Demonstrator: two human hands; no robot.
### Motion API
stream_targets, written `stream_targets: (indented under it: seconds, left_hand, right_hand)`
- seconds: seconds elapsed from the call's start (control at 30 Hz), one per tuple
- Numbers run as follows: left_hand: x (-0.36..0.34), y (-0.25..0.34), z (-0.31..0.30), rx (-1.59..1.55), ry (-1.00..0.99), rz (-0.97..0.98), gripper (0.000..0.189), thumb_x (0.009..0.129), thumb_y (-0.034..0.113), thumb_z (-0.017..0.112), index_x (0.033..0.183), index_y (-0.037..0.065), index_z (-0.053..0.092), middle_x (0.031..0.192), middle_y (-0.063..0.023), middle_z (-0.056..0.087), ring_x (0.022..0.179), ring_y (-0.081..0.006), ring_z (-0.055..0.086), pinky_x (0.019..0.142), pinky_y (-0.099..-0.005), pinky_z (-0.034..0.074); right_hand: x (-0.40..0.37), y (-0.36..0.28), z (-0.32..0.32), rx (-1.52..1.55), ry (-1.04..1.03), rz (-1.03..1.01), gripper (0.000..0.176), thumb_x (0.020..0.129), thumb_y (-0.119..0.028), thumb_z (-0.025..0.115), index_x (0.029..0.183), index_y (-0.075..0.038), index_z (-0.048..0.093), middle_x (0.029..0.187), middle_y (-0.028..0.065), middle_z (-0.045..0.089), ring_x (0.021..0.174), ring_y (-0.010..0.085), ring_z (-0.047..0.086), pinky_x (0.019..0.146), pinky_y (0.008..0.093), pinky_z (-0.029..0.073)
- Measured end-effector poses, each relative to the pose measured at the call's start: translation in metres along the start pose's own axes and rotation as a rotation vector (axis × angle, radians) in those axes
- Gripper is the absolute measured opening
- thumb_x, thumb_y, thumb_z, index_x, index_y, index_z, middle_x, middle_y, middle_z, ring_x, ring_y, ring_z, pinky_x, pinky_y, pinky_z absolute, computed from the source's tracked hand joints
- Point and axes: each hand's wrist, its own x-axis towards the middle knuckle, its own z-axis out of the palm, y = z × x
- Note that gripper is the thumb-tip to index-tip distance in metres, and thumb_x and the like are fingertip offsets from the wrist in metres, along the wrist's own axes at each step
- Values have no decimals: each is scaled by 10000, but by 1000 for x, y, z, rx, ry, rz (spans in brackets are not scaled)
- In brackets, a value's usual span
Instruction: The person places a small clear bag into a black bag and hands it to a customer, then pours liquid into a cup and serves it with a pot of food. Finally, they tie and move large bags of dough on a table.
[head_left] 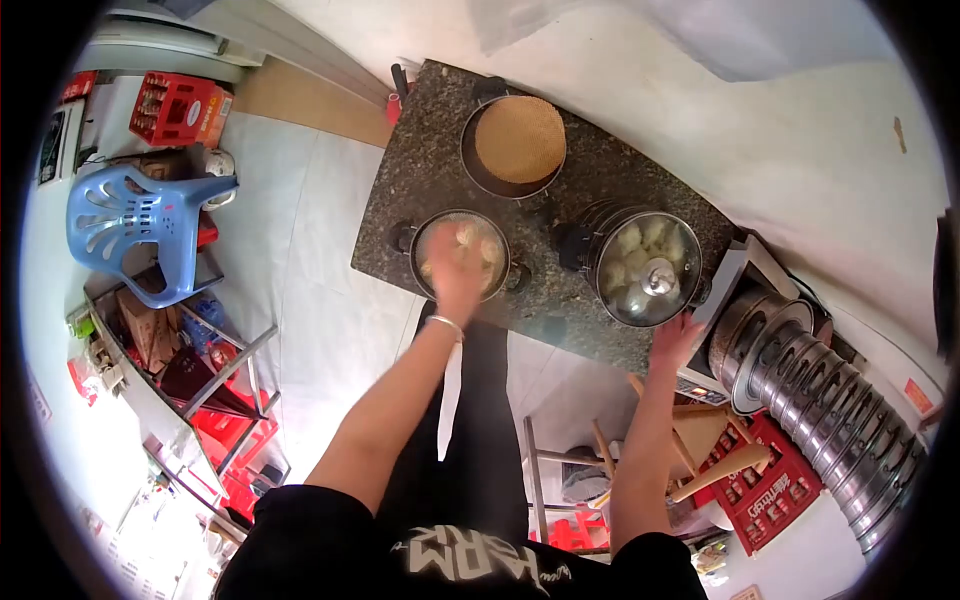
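A round steamer pan with pale, dumpling-like pieces sits on the dark speckled counter. My left hand reaches down over this pan, its fingers blurred against the food, so their grip is unclear. Right of it stands a pot under a glass lid, with pale rounded pieces visible through the glass. Near the lower right rim of that pot is my right hand, its fingers at the counter's edge and partly hidden. Farther back, a pan has a round tan woven mat on it.
A stack of round metal steamer rings leans out at the right, beside a wooden stool and a red crate. On the left are a blue plastic chair, another red crate and a metal-framed rack.
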Motion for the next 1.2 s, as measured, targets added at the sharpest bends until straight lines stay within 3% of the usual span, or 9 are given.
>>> stream_targets:
  seconds: [0.13,0.2,0.3,0.53,0.6,0.83,1.0,1.17,1.2]
  left_hand:
    - [41,-109,-50,282,225,-94,532,777,144,612,1227,-36,392,1257,-213,403,1187,-326,387,997,-411,310]
    - [61,-150,-58,-281,-28,-385,546,783,141,628,1249,-30,399,1151,-152,506,1107,-238,474,933,-392,382]
    - [86,-122,-87,-297,-361,-758,521,777,133,649,1240,3,449,969,-79,587,932,-155,558,802,-361,467]
    - [77,-140,-120,-136,-695,-684,293,787,121,623,1072,69,577,751,9,573,733,-87,554,686,-280,498]
    - [66,-110,-146,-209,-707,-678,225,782,86,606,1005,62,595,791,-7,590,770,-87,567,707,-283,510]
    - [16,29,-249,-422,-849,-727,556,795,106,625,1286,14,379,1032,-103,562,822,-183,603,747,-315,528]
    - [-18,112,-311,-488,-903,-579,237,835,87,570,1046,-20,580,871,-55,616,722,-175,626,705,-342,552]
    - [-60,189,-354,-586,-773,-391,192,823,53,546,979,-55,574,772,-82,601,687,-161,618,659,-337,570]
    - [-67,200,-359,-645,-737,-407,183,816,45,538,964,-56,572,766,-80,599,684,-158,615,646,-333,571]
  right_hand:
    - [9,123,-89,-262,-3,21,338,933,-315,419,1169,-85,497,1087,17,556,930,143,532,775,277,433]
    - [-42,151,-50,-528,-237,264,296,926,-236,438,1195,-123,485,1109,31,563,890,161,571,767,280,444]
    - [-94,180,45,-552,-384,354,281,921,-219,471,1177,-105,478,1072,46,584,1008,226,564,846,348,453]
    - [-90,199,106,-713,-507,337,312,906,-123,495,1206,-56,444,1017,85,595,845,225,623,724,312,523]
    - [-119,172,119,-717,-528,289,303,908,-119,488,1199,-46,447,991,86,600,810,207,624,704,297,525]
    - [-231,41,150,-826,-680,15,348,917,-117,474,1236,14,435,986,102,609,791,167,616,704,288,523]
    - [-324,-68,194,-846,-790,-131,324,922,-81,441,1235,0,451,995,92,588,830,139,589,710,259,529]
    - [-395,-185,232,-1223,-830,-613,283,832,-175,621,1078,-35,607,949,89,644,811,127,613,729,274,492]
    - [-389,-203,236,-1092,-868,-1036,280,824,-162,628,1073,-36,605,930,69,640,798,129,599,730,265,483]
